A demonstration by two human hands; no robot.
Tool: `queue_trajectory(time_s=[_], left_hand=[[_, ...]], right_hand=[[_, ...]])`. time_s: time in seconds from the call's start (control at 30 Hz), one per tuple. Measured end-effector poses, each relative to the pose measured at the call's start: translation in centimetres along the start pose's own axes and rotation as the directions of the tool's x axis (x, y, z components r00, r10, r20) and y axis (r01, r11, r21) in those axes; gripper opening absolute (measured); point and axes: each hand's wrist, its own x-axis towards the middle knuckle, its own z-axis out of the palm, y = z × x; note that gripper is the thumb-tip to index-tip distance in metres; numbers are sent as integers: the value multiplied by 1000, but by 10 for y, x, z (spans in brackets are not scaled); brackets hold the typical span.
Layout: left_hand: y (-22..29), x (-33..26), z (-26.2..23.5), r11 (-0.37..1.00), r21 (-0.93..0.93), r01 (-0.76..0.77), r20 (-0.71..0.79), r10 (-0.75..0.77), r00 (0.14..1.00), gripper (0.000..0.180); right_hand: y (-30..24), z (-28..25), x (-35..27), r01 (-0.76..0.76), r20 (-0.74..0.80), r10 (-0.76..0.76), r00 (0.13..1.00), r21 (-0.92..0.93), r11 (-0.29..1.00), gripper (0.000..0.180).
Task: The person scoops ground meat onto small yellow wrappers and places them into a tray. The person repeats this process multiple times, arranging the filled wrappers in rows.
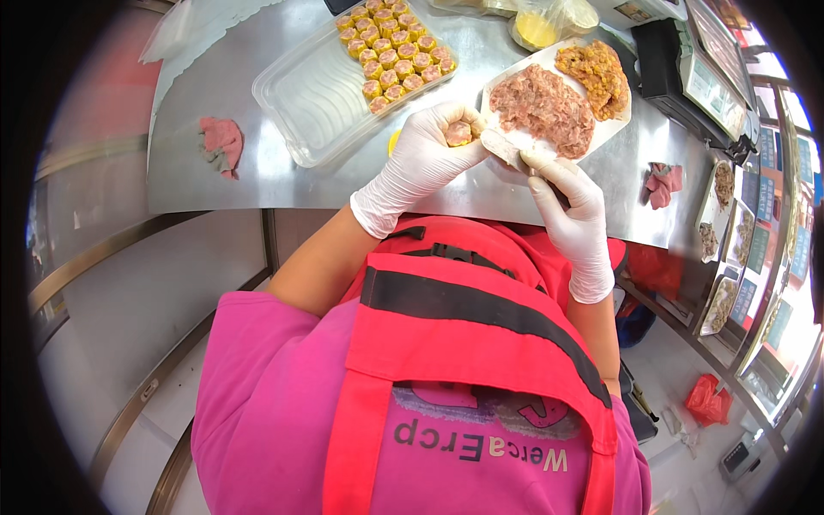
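My left hand (429, 154), in a white glove, is curled around a dumpling (458, 133) with pink meat showing at its open top. In my gloved right hand (566, 193), the fingers pinch a flat spreading knife (505, 148), its blade smeared with filling and its tip beside the dumpling. Just beyond the knife sits a white tray (620, 129) with a mound of pink minced meat (545, 107) and a heap of orange-yellow filling (596, 73). A clear plastic tray (300, 94) at the left holds rows of finished yellow-wrapped dumplings (395, 56) along its right side.
The steel table (266, 184) carries a pink cloth (221, 144) at left and another pink cloth (663, 184) at right. Yellow round wrappers in a plastic bag (541, 27) lie at the back. A black-and-white machine (699, 81) stands back right; a red bag (707, 400) lies on the floor.
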Motion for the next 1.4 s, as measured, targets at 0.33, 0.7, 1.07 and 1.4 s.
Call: queue_trajectory(time_s=[0.33,0.7,1.07,1.4], left_hand=[[-29,-2,-30,997,80,-21,-38,24,999,7],[-100,41,-166,978,-9,206,-490,-184,852,28],[-98,38,-161,875,411,255,-377,-91,922,31],[-101,42,-162,771,613,173,-295,21,955,37]], right_hand=[[4,0,2,-15,67,26,997,-162,987,25],[44,-6,-28,-246,21,246,969,-19,969,27],[52,-7,-34,-256,21,258,966,-81,963,29],[54,-4,-39,-247,9,249,968,-91,965,28]])
